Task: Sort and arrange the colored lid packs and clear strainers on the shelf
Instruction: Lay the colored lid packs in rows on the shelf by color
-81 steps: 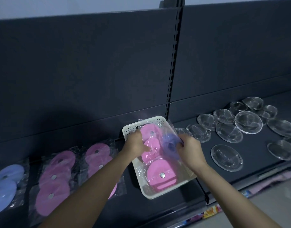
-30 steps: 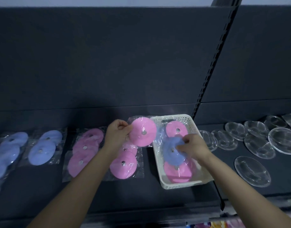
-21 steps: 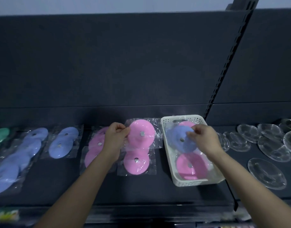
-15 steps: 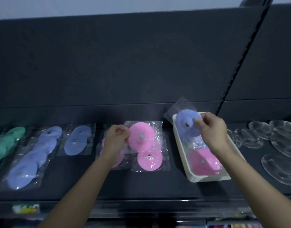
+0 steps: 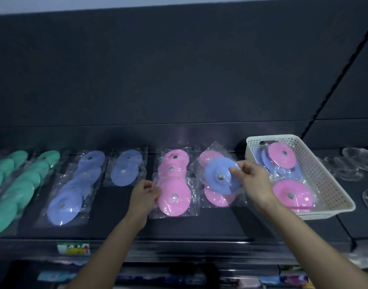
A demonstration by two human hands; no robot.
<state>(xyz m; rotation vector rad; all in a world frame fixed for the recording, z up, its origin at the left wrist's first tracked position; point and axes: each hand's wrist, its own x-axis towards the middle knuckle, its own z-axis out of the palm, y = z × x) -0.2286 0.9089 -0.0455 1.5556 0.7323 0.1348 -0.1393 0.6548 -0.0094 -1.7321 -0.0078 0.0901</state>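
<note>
My right hand (image 5: 254,183) pinches a blue lid pack (image 5: 219,176) in clear wrap, held in the air over a pink lid pack (image 5: 219,198) that lies on the dark shelf (image 5: 220,222). My left hand (image 5: 144,195) grips the left edge of another pink lid pack (image 5: 174,189) lying flat on the shelf. A white perforated basket (image 5: 322,174) to the right holds more pink and blue packs. Blue lid packs (image 5: 124,167) and green lid packs (image 5: 22,180) lie in rows further left. Clear strainers (image 5: 349,166) sit at the far right.
The shelf's tall dark back panel (image 5: 179,69) rises behind everything, with a slotted upright (image 5: 337,80) at the right. A small price label (image 5: 73,248) sits on the shelf's front rail. Lower shelves with goods show dimly below.
My right hand lifted the blue pack out of the basket and carried it left over the pink packs. My left hand set its pink pack down on the shelf. The view panned left.
</note>
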